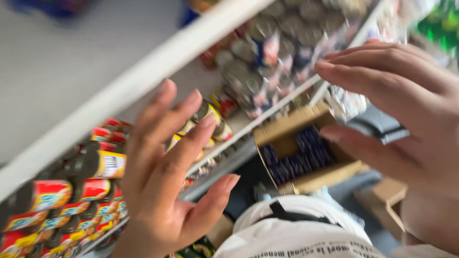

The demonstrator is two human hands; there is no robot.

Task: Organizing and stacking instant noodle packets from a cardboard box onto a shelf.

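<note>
Both my hands are raised in front of white store shelves, and the picture is blurred by motion. My left hand (167, 177) is open, fingers spread, palm turned right, holding nothing; behind it lie stacked red and yellow cans (98, 165). My right hand (401, 114) is also open, fingers pointing left, thumb below, empty. Between and below the hands sits an open cardboard box (306, 153) filled with dark blue cans. Beyond the right hand's fingertips, silver-topped cans (267, 57) crowd a shelf.
A white shelf edge (143, 81) runs diagonally across the view. More red cans (43, 215) fill the lower left shelves. Another cardboard box (387, 200) lies on the floor at lower right. My white shirt (296, 234) shows at the bottom.
</note>
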